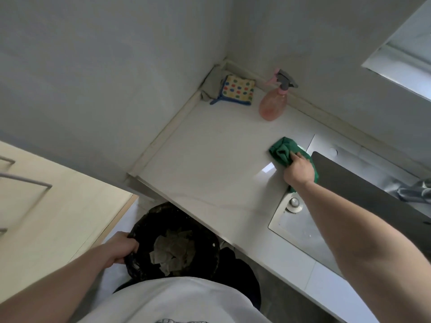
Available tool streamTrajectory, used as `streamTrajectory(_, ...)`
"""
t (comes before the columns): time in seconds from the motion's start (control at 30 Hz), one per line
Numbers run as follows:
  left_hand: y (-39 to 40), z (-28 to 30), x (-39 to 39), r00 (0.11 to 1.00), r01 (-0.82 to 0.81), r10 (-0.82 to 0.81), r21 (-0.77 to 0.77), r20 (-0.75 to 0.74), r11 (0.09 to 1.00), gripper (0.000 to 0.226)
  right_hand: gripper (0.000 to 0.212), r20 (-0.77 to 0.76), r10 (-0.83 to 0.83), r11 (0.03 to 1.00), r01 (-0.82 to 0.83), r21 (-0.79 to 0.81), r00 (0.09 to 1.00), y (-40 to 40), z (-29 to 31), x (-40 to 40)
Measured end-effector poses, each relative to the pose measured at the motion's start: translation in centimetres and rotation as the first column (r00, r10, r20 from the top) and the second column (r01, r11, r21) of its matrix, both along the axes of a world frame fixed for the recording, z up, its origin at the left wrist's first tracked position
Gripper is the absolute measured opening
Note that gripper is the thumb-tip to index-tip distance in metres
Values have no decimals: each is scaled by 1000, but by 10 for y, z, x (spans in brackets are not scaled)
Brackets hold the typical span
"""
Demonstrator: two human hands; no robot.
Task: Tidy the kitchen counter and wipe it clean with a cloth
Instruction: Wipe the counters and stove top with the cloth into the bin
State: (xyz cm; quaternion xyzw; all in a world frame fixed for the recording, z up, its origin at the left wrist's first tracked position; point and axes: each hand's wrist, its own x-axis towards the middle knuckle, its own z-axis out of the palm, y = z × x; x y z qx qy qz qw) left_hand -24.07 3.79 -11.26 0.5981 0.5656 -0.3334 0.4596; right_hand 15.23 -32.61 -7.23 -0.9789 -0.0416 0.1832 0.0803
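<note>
On the counter [210,164] beside the sink, my right hand [298,170] presses the bunched green cloth [283,151]; my left hand [123,247] grips the bin [177,241] rim below. I should sweep leftward with steady pressure, overlapping the strokes.

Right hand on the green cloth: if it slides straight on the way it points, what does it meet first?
Probably bare counter first; the right hand and green cloth point toward the wall-side edging strip. The spray bottle looks off that line.
</note>
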Motion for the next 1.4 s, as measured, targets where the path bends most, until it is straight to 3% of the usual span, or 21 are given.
streamTrajectory(0.23, 3, 2, 6, 999, 39, -39, 0, 4, 999, 25, 70, 83, 103, 994, -100, -37, 991, 5, 6, -40)
streamTrajectory(0.67, 23, 14, 14, 976, 212, -208, -56, 59, 976, 31, 67, 77, 226, 974, -227, 2, 971, 82, 2, -189)
streamTrajectory(0.87, 32, 20, 16, 961, 264, -255, -86, 103, 961, 29, 60, -3, 314, 940, -311, 144, 949, 125, 9, -276)
streamTrajectory(1.03, 34, 27, 13, 962, 259, -249, -94, 111, 961, 24, 44, -213, 404, 897, -340, 282, 890, 143, 12, -328)
streamTrajectory(1.13, 35, 27, 14, 961, 263, -251, -100, 117, 960, 23, 50, -182, 352, 901, -281, 330, 918, 141, 18, -335)
streamTrajectory(1.23, 35, 29, 14, 957, 278, -268, -84, 113, 957, 18, 42, -78, 257, 898, -209, 386, 963, 132, 34, -306)
streamTrajectory(1.4, 36, 25, 13, 961, 263, -251, -101, 113, 960, 21, 31, 49, -14, 882, -11, 472, 999, 112, 70, -229)
